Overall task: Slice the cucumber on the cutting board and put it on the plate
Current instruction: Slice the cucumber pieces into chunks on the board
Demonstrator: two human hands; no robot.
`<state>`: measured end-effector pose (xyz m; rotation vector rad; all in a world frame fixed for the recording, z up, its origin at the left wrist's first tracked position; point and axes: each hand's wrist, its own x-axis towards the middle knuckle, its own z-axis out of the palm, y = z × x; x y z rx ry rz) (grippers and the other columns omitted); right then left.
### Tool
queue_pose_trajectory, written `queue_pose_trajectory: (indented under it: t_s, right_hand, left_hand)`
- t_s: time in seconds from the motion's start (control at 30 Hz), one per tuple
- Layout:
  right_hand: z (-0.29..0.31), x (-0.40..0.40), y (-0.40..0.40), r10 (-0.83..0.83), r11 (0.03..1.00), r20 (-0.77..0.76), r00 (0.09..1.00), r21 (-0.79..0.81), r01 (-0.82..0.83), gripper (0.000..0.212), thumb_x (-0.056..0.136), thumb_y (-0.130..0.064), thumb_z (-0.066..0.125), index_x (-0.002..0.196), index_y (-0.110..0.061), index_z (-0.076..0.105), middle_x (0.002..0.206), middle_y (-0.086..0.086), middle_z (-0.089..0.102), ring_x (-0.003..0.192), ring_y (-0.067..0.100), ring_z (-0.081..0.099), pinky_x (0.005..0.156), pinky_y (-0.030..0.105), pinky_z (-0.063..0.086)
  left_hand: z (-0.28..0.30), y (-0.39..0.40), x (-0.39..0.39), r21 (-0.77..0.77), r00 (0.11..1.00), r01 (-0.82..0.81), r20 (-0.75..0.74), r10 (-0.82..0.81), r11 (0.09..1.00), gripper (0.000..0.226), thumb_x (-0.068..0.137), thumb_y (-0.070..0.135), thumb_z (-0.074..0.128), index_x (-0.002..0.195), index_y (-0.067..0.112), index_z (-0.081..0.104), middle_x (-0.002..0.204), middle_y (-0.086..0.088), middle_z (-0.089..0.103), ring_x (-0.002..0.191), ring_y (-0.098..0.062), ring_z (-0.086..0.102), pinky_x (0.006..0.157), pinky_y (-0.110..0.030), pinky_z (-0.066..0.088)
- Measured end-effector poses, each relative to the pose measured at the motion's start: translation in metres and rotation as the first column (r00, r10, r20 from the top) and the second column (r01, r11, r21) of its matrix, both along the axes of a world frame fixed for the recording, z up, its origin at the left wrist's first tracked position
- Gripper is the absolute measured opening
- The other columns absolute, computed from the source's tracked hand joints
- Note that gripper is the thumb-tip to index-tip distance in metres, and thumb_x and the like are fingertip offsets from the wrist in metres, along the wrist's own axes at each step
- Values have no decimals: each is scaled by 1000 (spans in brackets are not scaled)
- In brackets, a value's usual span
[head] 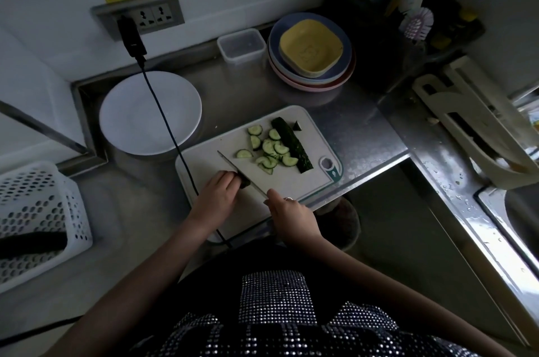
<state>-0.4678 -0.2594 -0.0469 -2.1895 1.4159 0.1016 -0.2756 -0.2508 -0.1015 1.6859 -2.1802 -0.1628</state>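
Left hand [217, 191] grip curled round cucumber piece [244, 182] — right hand [288, 210] grip holds knife [239, 171], blade crossing piece; plate [150, 113] beyond left hand, up-left.

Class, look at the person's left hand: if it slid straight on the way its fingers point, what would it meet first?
The left hand points up and right along the cutting board. It already grips a dark cucumber piece; beyond that, probably the knife blade, then the cucumber slices, though depth is unclear.
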Motion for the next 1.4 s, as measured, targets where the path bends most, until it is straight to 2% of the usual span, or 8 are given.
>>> queue_pose_trajectory:
  t_s: [0.17,0.3,0.63,0.7,0.83,1.07,1.23,1.4]
  right_hand:
    - [0,1,-1,23,1000,-22,999,6,-23,21,101,-36,35,108,-17,38,96,17,64,87,39,63,61,38,42]
    - [1,0,-1,31,999,-17,999,6,-31,22,101,-36,35,109,-16,39,97,17,64,87,38,63,61,38,40]
    - [-2,3,-1,78,997,-82,994,-7,-79,20,102,-33,35,115,-18,35,99,16,63,87,37,64,60,37,40]
    - [-3,4,-1,86,996,-114,990,4,-86,18,101,-27,37,116,-18,34,99,15,63,88,38,64,60,38,41]
    - [-4,7,-2,80,996,-163,983,47,-73,25,96,-12,38,120,-17,33,101,16,63,91,38,63,62,38,40]
    - [-2,4,-5,58,998,-131,990,44,-53,17,97,-16,40,112,-17,33,100,15,63,88,37,63,62,39,41]
    - [6,1,-6,-50,998,0,999,-32,50,16,102,-32,35,106,-17,36,91,16,63,80,38,63,60,38,43]
    - [10,5,-3,14,1000,4,1000,-8,-14,19,102,-35,34,105,-16,36,93,18,64,82,39,62,61,39,43]
  left_hand:
    - [4,0,-1,-42,1000,9,-14,-9,999,22,72,12,40,93,7,48,87,-16,57,88,-27,44,75,-32,38]
    - [4,0,-1,-49,1000,-3,-1,3,999,23,71,12,40,89,4,52,86,-16,58,89,-27,44,74,-31,35]
    - [0,1,-1,-19,1000,-15,4,15,1000,26,71,11,40,90,2,55,87,-16,57,89,-27,44,74,-33,42]
    - [-1,1,-1,-5,1000,-30,5,30,1000,28,74,12,40,91,0,60,89,-16,58,91,-27,45,71,-35,49]
    - [-8,0,-1,-15,999,-38,-27,37,999,24,81,10,42,98,1,56,96,-16,59,94,-29,48,72,-37,51]
    - [-10,2,2,-69,998,-30,-49,26,997,21,84,12,44,104,9,48,101,-10,52,94,-24,49,68,-35,53]
    - [-11,5,5,-110,1000,-20,-16,19,994,19,79,6,53,98,6,56,92,-12,58,90,-23,49,66,-35,54]
    - [-10,4,4,-87,999,-41,-16,40,995,18,81,7,51,93,2,62,92,-12,59,90,-24,50,68,-37,54]
